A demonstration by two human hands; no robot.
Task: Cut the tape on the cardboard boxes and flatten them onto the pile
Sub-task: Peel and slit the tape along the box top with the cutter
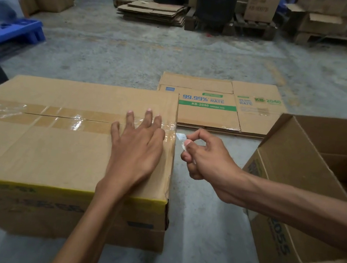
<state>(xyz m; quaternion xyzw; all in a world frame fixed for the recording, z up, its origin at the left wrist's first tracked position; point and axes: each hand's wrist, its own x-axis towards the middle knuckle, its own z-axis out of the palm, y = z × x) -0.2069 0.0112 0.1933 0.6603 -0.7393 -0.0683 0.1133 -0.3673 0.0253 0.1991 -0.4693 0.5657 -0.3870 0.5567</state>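
- Sealed box (58, 150): on the floor at near left, top flaps shut, seam running left to right.
- Tape (61, 116): clear strip along that seam, its long axis left-right, wrapping over the box's right edge.
- My left hand (138, 144): flat on the box top beside the right edge, fingers spread apart, resting over the tape's right end; it grips nothing.
- My right hand (204, 158): just off the box's right edge, fingers closed on a small blade (181, 139) whose tip points left at the tape end.
- Key relation: the tape lies directly left of the blade, so I judge the cut would run leftward along the seam; my right hand is nearer the starting point.
- Open box (304, 189): near right, empty as far as visible.
- Pile (220, 106): flattened boxes on the floor, beyond the sealed box.
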